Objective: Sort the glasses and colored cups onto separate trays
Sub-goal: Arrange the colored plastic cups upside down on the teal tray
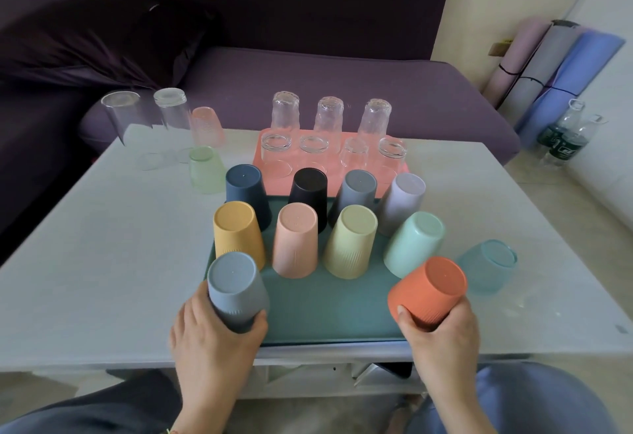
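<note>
On the white table (102,245), sorting is judged well advanced. Eight inverted colored cups are stood in two rows on the near green tray (318,307); seven clear glasses are set upside down on the far pink tray (260,149). Left to sort at far left: two tall glasses (144,118) and pink and green tumblers; at near right, a teal tumbler (488,267). A grey cup (236,291) is clasped by the left hand (215,337) and an orange cup (428,291) by the right hand (442,334), fingers wrapped around both at the tray's near corners. No legible writing is seen.
</note>
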